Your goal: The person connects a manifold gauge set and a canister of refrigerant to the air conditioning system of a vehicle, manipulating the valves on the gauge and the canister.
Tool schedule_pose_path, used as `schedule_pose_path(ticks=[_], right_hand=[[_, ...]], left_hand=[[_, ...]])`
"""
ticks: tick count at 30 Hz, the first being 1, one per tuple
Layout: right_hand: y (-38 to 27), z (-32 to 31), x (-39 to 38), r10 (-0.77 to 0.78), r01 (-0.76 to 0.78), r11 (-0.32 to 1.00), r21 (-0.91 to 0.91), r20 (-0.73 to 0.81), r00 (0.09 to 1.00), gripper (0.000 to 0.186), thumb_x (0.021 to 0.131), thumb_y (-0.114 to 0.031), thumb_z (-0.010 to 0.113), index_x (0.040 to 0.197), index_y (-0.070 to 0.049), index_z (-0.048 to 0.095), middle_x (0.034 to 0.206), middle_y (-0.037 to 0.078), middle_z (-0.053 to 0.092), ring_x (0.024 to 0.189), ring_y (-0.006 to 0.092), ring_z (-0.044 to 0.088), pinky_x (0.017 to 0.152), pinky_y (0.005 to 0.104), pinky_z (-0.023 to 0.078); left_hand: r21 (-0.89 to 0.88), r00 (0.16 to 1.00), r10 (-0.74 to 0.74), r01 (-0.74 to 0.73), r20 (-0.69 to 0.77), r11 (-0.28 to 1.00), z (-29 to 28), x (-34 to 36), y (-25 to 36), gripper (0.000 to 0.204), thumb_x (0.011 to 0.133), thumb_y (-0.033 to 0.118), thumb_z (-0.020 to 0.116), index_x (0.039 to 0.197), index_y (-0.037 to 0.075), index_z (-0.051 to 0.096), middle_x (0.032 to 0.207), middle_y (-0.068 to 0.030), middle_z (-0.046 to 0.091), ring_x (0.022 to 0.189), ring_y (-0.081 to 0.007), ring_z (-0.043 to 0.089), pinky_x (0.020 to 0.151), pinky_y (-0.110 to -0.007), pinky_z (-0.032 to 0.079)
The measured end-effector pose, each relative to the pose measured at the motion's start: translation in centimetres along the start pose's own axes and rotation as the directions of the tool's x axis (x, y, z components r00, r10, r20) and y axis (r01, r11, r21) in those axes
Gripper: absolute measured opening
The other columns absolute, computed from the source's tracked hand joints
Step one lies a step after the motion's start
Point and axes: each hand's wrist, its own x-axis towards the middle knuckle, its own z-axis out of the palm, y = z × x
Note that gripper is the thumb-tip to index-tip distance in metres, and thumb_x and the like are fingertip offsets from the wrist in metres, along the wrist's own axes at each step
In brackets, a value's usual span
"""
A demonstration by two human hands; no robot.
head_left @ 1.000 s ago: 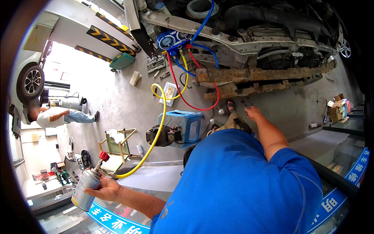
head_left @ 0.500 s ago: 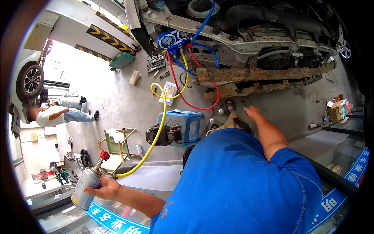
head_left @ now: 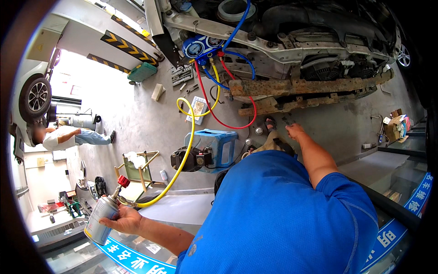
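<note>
At the lower left, my left hand [head_left: 127,221] is wrapped round a silver-white refrigerant can [head_left: 102,218], which is tilted. A can tap valve with a red knob [head_left: 123,181] sits on its top. From this valve a yellow hose [head_left: 186,155] loops up to a blue manifold gauge set [head_left: 200,47], which rests at the car's front. Red and blue hoses also come off the gauges. My right hand [head_left: 295,131] hangs low by my leg, near the floor, fingers curled; whatever they may hold is too small to make out.
Ahead stands a car with its front stripped and a rusty bumper beam [head_left: 315,86] exposed. A blue machine [head_left: 216,148] stands on the floor, beside a folding chair [head_left: 137,171]. A socket set [head_left: 182,74] lies beyond. Another person [head_left: 68,137] is at the left. Boxes [head_left: 397,128] lie at right.
My left hand and the can have shifted very slightly; the grip is the same. The right hand has stayed in place.
</note>
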Motion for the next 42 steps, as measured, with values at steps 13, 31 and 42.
schedule_pose_path(ticks=[13,31,42], right_hand=[[-0.8,-0.4,-0.1,0.002,-0.002,1.0,-0.016,0.036,0.999,0.03,0.087,-0.03,0.057,0.099,-0.002,0.058,0.077,0.006,0.06,0.058,0.0138,0.055,0.048,0.0299,0.044],[0.9,-0.4,1.3,-0.046,0.055,0.982,-0.18,0.051,0.998,0.035,0.085,-0.035,0.058,0.095,-0.001,0.06,0.077,0.008,0.062,0.058,0.0147,0.057,0.048,0.0299,0.045],[-18.5,-0.3,-4.4,-0.567,0.565,0.824,0.049,0.081,0.82,0.031,0.089,-0.028,0.055,0.104,-0.001,0.058,0.085,0.007,0.062,0.073,0.0157,0.059,0.067,0.0333,0.046]], left_hand=[[-0.016,1.0,-0.026,0.026,0.016,1.0,0.3,-0.4,0.2,0.084,0.067,0.031,0.079,0.132,0.014,0.03,0.126,-0.0098,0.046,0.112,-0.0269,0.05,0.094,-0.042,0.044],[-0.03,0.998,-0.023,0.025,0.053,0.999,-0.6,0.2,-0.6,0.081,0.069,0.03,0.077,0.132,0.011,0.029,0.125,-0.0104,0.046,0.111,-0.0279,0.05,0.095,-0.044,0.042],[0.084,1.0,0.002,0.0,-0.03,0.996,-1.4,-1.5,-1.3,0.089,0.067,0.035,0.078,0.13,0.003,0.024,0.121,-0.0184,0.048,0.115,-0.035,0.046,0.104,-0.047,0.031]])
